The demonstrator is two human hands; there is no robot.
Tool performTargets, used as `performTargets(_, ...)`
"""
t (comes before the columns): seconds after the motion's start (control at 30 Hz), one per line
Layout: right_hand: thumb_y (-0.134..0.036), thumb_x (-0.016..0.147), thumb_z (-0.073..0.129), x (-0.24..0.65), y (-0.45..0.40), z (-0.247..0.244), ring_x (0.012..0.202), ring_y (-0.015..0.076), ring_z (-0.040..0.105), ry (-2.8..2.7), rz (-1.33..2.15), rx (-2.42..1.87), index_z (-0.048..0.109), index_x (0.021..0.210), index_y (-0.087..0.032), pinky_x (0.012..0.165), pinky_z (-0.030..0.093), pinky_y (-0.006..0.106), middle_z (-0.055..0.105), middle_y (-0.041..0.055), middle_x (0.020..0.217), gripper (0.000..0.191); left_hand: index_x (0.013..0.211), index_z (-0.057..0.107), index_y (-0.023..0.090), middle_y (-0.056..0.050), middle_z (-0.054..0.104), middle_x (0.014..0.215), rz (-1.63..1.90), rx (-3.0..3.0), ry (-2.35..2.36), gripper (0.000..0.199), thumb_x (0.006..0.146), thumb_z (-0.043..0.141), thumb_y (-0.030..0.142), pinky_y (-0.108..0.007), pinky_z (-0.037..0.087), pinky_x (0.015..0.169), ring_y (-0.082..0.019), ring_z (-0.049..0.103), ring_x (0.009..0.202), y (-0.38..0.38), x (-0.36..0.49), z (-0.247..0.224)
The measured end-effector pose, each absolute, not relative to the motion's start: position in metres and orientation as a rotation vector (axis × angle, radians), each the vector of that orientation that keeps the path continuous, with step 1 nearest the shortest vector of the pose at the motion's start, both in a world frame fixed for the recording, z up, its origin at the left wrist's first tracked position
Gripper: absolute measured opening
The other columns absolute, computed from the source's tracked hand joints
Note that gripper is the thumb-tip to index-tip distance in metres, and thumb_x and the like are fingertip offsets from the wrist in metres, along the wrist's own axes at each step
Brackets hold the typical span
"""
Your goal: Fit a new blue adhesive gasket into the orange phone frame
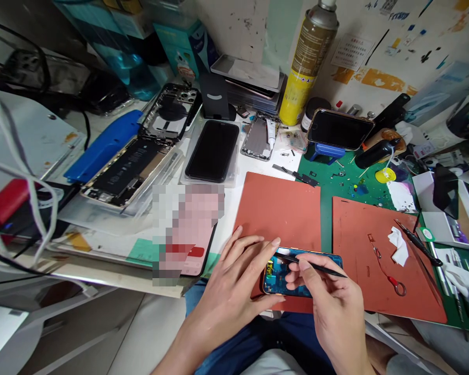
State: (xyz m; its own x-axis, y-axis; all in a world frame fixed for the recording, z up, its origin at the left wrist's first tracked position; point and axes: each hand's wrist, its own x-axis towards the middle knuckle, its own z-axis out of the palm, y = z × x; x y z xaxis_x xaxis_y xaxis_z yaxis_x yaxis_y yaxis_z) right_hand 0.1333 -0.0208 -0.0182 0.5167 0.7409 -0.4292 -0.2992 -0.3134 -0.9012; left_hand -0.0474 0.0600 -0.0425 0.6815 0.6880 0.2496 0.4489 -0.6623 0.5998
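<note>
An opened phone (293, 281) with a blue inside, a yellow patch and an orange-tinted edge lies on the orange-red mat (279, 203). My left hand (242, 276) spans its left end, thumb at the near edge and index finger at the far edge, gripping it. Pinched in my right hand (328, 297) is a slim black tool (332, 270), tweezers or a spudger; I cannot tell which. Its tip reaches the phone's upper left, close to my left index fingertip. My right fingers cover much of the phone's middle.
Left stand a lit phone (197, 252), partly pixelated, a black-screened phone (213, 151) and an opened phone (125, 166). Behind are a spray can (308, 62) and a propped phone (340, 129). A second mat (352, 250) at right bears red-handled tweezers-like wire (394, 281) and a black-handled tool (418, 242).
</note>
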Motion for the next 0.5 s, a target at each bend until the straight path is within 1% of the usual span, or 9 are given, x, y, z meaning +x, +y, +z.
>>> performTargets(0.13, -0.049, 0.089, 0.089, 0.1344, -0.0223, -0.0197, 0.078, 0.0253, 0.08, -0.407, 1.094, -1.555, 0.086, 0.102, -0.021, 0.073, 0.071, 0.037, 0.085, 0.0113, 0.097, 0.031, 0.173, 0.025, 0.031, -0.009, 0.069, 0.147, 0.637, 2.388, 0.881, 0.105, 0.09, 0.088, 0.042, -0.065, 0.038, 0.132, -0.031, 0.057, 0.144, 0.0601, -0.0474, -0.0425)
performTargets(0.23, -0.049, 0.09, 0.088, 0.1352, -0.0218, -0.0206, 0.08, 0.0255, 0.08, -0.409, 1.071, -1.553, 0.086, 0.102, -0.021, 0.074, 0.071, 0.038, 0.084, 0.0118, 0.098, 0.031, 0.173, 0.026, 0.031, -0.01, 0.069, 0.146, 0.655, 2.392, 0.887, 0.102, 0.092, 0.085, 0.044, -0.063, 0.04, 0.131, -0.031, 0.057, 0.146, 0.06, -0.0475, -0.0423)
performTargets(0.33, -0.049, 0.09, 0.088, 0.1361, -0.0204, -0.021, 0.079, 0.0257, 0.08, -0.391, 1.062, -1.543, 0.086, 0.102, -0.02, 0.073, 0.071, 0.038, 0.084, 0.0119, 0.097, 0.031, 0.173, 0.026, 0.031, -0.011, 0.068, 0.146, 0.65, 2.393, 0.895, 0.096, 0.095, 0.081, 0.046, -0.062, 0.042, 0.13, -0.031, 0.057, 0.145, 0.06, -0.0479, -0.0421)
performTargets(0.5, -0.048, 0.088, 0.09, 0.1394, -0.0199, -0.0205, 0.075, 0.024, 0.08, -0.374, 1.019, -1.532, 0.086, 0.101, -0.019, 0.07, 0.07, 0.035, 0.083, 0.0112, 0.093, 0.032, 0.173, 0.025, 0.032, -0.012, 0.068, 0.145, 0.646, 2.4, 0.903, 0.093, 0.098, 0.076, 0.051, -0.061, 0.042, 0.129, -0.031, 0.058, 0.144, 0.0602, -0.0486, -0.0426)
